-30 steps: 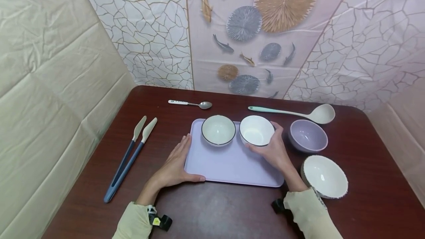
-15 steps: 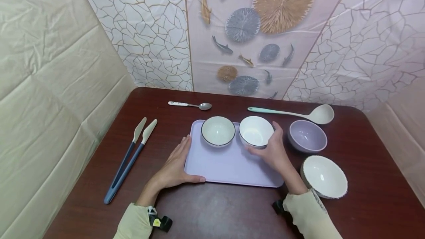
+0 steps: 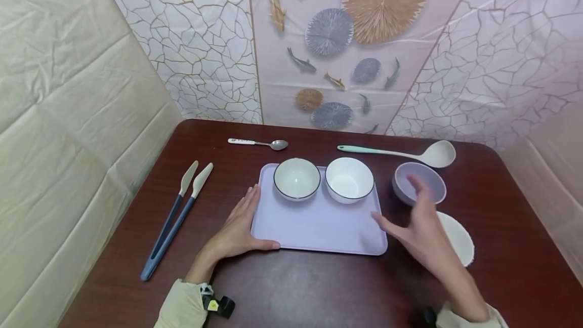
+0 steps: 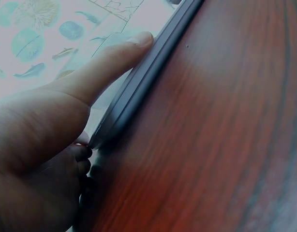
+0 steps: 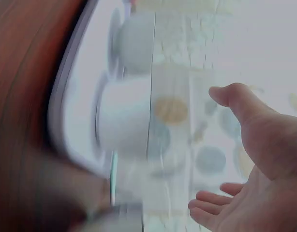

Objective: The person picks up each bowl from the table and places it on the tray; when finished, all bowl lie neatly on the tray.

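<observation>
A lavender tray [image 3: 314, 229] lies on the table with two dark-rimmed bowls at its far side. The left one is a pale green bowl [image 3: 297, 178], the other a white bowl [image 3: 349, 178]. My left hand [image 3: 239, 227] rests along the tray's left edge, its thumb on the front rim, as the left wrist view also shows. Blurred by motion, my right hand [image 3: 425, 229] holds nothing, thumb and fingers spread, right of the tray. It partly covers a purple bowl [image 3: 405, 181] and a white rough-rimmed bowl [image 3: 461, 242]. In the right wrist view the white bowl [image 5: 124, 116] stands apart from my hand.
Blue-handled tongs [image 3: 170, 232] lie at the left of the table [image 3: 291, 292]. Behind the tray are a small spoon [image 3: 278, 145] and a ladle [image 3: 439, 155] with a mint handle. A patterned cloth wall [image 3: 218, 54] rises at the back.
My right hand has let go of the white bowl and moved right, off the tray, toward the purple bowl. The white bowl stays on the tray. My left hand keeps its place.
</observation>
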